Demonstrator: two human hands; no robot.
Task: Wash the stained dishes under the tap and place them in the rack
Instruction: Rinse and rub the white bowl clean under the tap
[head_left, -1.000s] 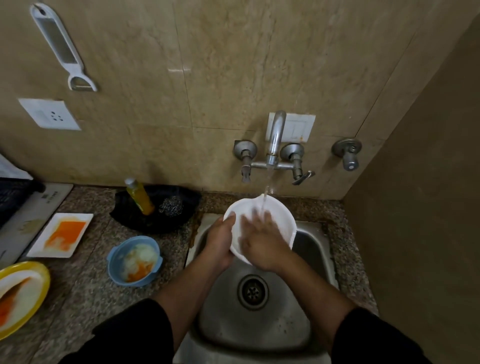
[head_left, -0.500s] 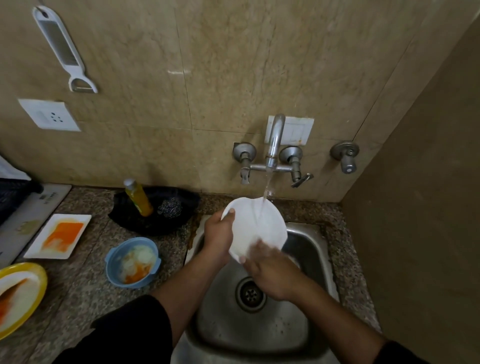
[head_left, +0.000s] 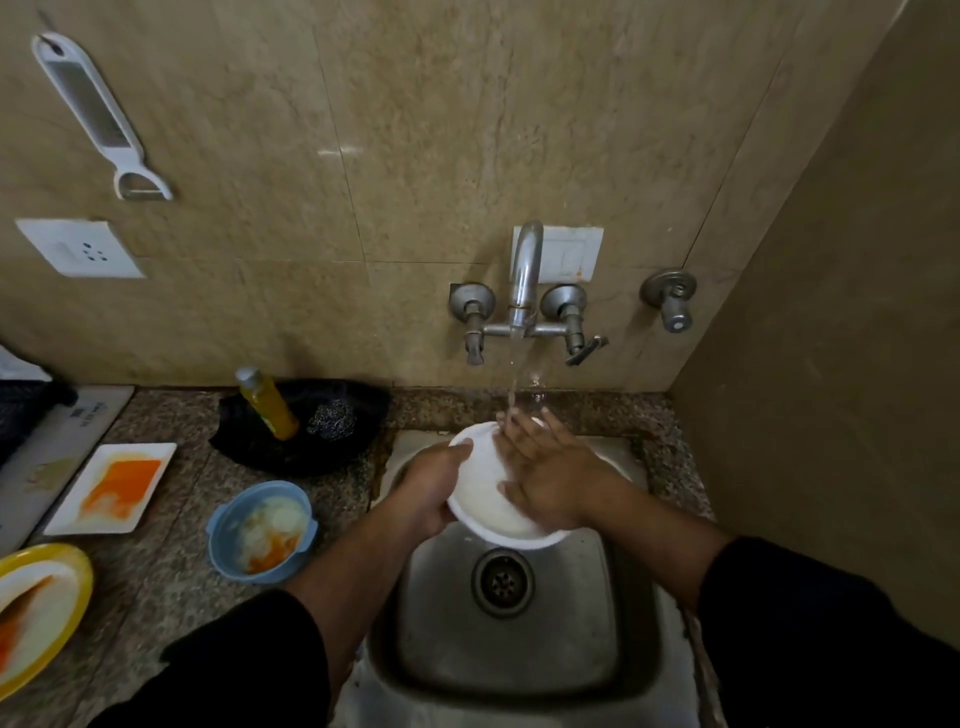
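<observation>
Left hand (head_left: 434, 486) grips white bowl (head_left: 480, 499) rim; right hand (head_left: 550, 475) flat, fingers spread, rubbing inside under tap (head_left: 524, 275) stream. Risk: wet rim slips, bowl drops into sink (head_left: 618, 639).

Four dishes are showing in all. One white plate (head_left: 480, 499) is being held over the sink (head_left: 519, 639), and three stained dishes are sitting on the bench (head_left: 171, 561): one white rectangular plate (head_left: 111, 488), one blue bowl (head_left: 262, 530) and one yellow-rimmed plate (head_left: 36, 613). Two hands are showing, the left hand (head_left: 431, 491) and the right hand (head_left: 553, 475). One tap spout (head_left: 524, 275) is running one stream of water, with two valve handles beside it and one separate valve (head_left: 670, 301) to the right. One yellow bottle (head_left: 267, 402) and one steel scourer (head_left: 332, 418) are resting in one black tray (head_left: 296, 457). One white peeler (head_left: 98, 114) is hanging on the wall, beside one socket plate (head_left: 78, 248).
</observation>
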